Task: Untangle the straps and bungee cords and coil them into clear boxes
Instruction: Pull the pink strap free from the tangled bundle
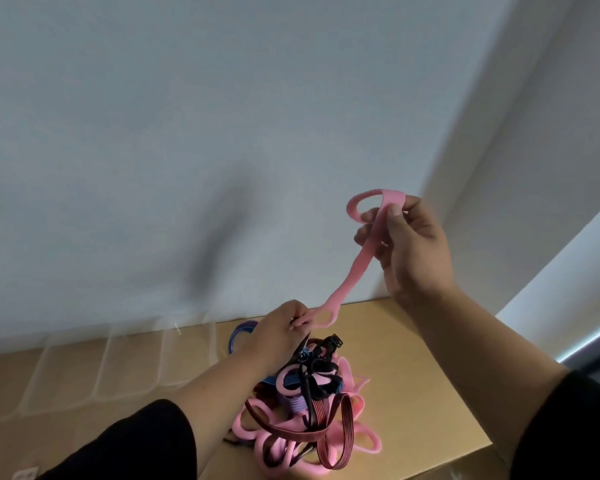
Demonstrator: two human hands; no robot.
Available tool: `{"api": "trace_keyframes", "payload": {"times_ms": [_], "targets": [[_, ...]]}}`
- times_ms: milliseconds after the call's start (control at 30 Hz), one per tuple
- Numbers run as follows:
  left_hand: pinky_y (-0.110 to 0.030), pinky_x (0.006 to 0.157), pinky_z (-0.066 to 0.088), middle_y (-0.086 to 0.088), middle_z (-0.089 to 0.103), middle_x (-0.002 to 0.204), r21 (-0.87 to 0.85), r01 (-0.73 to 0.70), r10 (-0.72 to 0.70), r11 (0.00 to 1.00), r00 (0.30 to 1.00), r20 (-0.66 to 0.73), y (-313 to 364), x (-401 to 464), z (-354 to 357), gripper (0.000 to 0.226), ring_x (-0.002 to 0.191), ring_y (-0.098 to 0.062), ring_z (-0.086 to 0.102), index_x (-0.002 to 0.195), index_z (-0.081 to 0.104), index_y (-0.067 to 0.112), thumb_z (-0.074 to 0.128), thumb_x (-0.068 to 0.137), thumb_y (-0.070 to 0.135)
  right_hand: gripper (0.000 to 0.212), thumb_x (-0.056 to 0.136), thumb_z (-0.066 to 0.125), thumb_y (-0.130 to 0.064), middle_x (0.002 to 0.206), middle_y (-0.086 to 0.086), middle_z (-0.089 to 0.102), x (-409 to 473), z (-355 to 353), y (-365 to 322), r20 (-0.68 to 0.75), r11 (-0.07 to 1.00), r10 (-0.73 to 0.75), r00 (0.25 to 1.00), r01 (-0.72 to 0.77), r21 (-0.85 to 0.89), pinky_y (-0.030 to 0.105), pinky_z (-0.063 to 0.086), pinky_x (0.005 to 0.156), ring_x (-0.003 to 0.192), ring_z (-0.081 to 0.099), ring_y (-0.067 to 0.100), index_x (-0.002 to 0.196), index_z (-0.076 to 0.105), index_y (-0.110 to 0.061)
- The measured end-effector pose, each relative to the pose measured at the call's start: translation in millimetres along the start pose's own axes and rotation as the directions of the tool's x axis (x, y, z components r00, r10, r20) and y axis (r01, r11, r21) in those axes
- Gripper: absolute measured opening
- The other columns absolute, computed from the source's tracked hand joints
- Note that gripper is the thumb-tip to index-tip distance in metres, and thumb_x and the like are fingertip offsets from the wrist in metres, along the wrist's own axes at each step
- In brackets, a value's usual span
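A pink looped strap [355,263] stretches diagonally in the air above the table. My right hand [413,244] pinches its upper end, where the strap forms a loop. My left hand [281,329] grips the strap lower down, just above the tangled pile [302,407]. That pile holds pink loops, dark red striped bungee cords, a blue strap and black straps with a buckle, all knotted together on the wooden table [413,386]. Several clear boxes [118,368] stand in a row at the left of the pile.
A pale wall [222,133] rises right behind the table. The table's right and front edges run close to the pile. A bright window strip [589,344] shows at the far right.
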State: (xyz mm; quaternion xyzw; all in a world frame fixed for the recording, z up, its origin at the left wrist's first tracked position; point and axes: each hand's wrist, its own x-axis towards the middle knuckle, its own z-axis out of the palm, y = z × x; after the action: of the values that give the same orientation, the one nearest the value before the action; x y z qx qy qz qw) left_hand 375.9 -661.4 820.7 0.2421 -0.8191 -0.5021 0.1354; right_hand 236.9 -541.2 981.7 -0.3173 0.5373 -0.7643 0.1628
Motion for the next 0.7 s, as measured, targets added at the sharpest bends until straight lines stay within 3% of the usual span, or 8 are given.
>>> {"api": "trace_keyframes", "payload": {"times_ms": [100, 200, 300, 367, 467, 633, 700], "targets": [[-0.014, 0.052, 0.035, 0.012, 0.051, 0.066, -0.034, 0.048, -0.047, 0.998, 0.998, 0.035, -9.9, -0.4, 10.2, 0.023, 0.057, -0.004, 0.042, 0.086, 0.057, 0.036, 0.048, 0.101, 0.022, 0.020, 0.104, 0.046, -0.021, 0.085, 0.006, 0.069, -6.5, -5.7, 19.3, 0.018, 0.996, 0.076, 0.997, -0.075, -0.047, 0.031, 0.057, 0.074, 0.073, 0.065, 0.020, 0.107, 0.063, -0.012], [-0.020, 0.061, 0.050, 0.009, 0.065, 0.095, -0.108, 0.078, -0.079, 0.991, 0.997, -0.005, -16.2, -1.6, 17.8, 0.042, 0.075, -0.006, 0.062, 0.092, 0.061, 0.049, 0.045, 0.101, 0.010, 0.016, 0.106, 0.049, -0.016, 0.083, -0.003, 0.070, -15.3, -12.0, 48.3, 0.034, 0.964, 0.173, 0.984, -0.163, -0.210, 0.030, 0.056, 0.077, 0.075, 0.067, 0.015, 0.116, 0.061, -0.013], [-0.006, 0.063, 0.047, 0.016, 0.061, 0.110, -0.189, 0.103, -0.110, 0.976, 0.994, -0.026, -17.5, -5.1, 21.2, 0.056, 0.086, 0.008, 0.061, 0.091, 0.055, 0.062, 0.047, 0.098, 0.007, 0.018, 0.105, 0.053, -0.021, 0.085, -0.005, 0.071, -29.5, -16.8, 81.1, 0.072, 0.911, 0.278, 0.958, -0.239, -0.335, 0.029, 0.057, 0.075, 0.078, 0.069, 0.012, 0.120, 0.062, -0.023], [-0.010, 0.069, 0.052, 0.017, 0.064, 0.110, -0.218, 0.136, -0.148, 0.966, 0.988, -0.042, -20.7, -6.0, 23.0, 0.040, 0.088, 0.010, 0.063, 0.097, 0.054, 0.054, 0.056, 0.097, 0.014, 0.015, 0.105, 0.054, -0.028, 0.088, -0.005, 0.072, -37.8, -18.7, 99.5, 0.062, 0.878, 0.335, 0.940, -0.288, -0.381, 0.024, 0.055, 0.068, 0.077, 0.070, 0.010, 0.115, 0.064, -0.031], [-0.017, 0.063, 0.052, 0.008, 0.070, 0.097, -0.259, 0.198, -0.228, 0.946, 0.969, -0.094, -29.2, -4.7, 24.9, 0.020, 0.083, -0.003, 0.068, 0.098, 0.056, 0.038, 0.067, 0.092, 0.023, 0.010, 0.104, 0.053, -0.035, 0.089, -0.007, 0.073, -41.0, -21.5, 117.7, 0.035, 0.840, 0.390, 0.920, -0.340, -0.423, 0.020, 0.053, 0.060, 0.077, 0.071, 0.009, 0.109, 0.061, -0.037], [-0.037, 0.086, 0.058, -0.002, 0.070, 0.104, -0.339, 0.260, -0.310, 0.904, 0.945, -0.103, -40.2, -2.5, 29.3, 0.022, 0.097, -0.019, 0.069, 0.101, 0.060, 0.025, 0.077, 0.086, 0.024, 0.016, 0.100, 0.055, -0.045, 0.088, -0.008, 0.073, -39.3, -18.8, 132.4, 0.037, 0.771, 0.466, 0.884, -0.386, -0.506, 0.030, 0.060, 0.062, 0.078, 0.072, 0.014, 0.114, 0.055, -0.037], [-0.044, 0.090, 0.058, -0.003, 0.072, 0.103, -0.380, 0.267, -0.334, 0.885, 0.935, -0.120, -42.2, -1.1, 30.5, 0.025, 0.098, -0.022, 0.070, 0.102, 0.061, 0.022, 0.079, 0.085, 0.019, 0.027, 0.096, 0.064, -0.034, 0.092, -0.004, 0.071, -44.0, -18.6, 137.9, 0.036, 0.698, 0.519, 0.854, -0.399, -0.594, 0.028, 0.058, 0.058, 0.076, 0.072, 0.015, 0.120, 0.053, -0.038]]}}
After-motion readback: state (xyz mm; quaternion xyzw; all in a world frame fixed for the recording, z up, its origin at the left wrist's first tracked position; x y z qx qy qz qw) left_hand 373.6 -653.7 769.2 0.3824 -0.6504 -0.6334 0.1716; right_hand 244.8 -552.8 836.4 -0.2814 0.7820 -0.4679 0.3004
